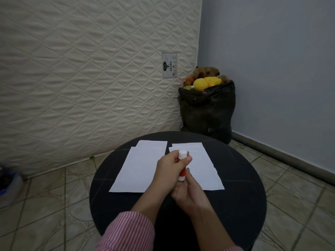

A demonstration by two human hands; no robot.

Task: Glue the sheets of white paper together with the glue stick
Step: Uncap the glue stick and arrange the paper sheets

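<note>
Item: glue stick (182,166), orange-red barrel with white cap, held upright-to-tilted above a round black table (244,205), between both hands. Left hand (169,166) curled round the upper barrel just under the cap, thumb and forefinger pinching near the white end; right hand (188,192) gripped the lower end, fingers wrapped about the base. Cap appeared in place, so no glue looked exposed; the step in hand read as uncapping or twisting the stick up. Sheets of white paper (139,169): two groups laid side by side on the table, the left group apart from the right paper group (203,171) by a narrow gap, each seemingly more than one sheet, edges slightly offset. Neither group was touched by a hand. Hazards noted, as judgement: a cap pulled hard could jerk the hands down onto the loose sheets and skew them; overwinding the base could push out too much glue, which would smear or snap off; unweighted sheets would likely slide under the first stroke; glue run past an edge would foul the table. Also present: quilted mattress (81,78) against the wall, black bag of soft toys (208,109).
</note>
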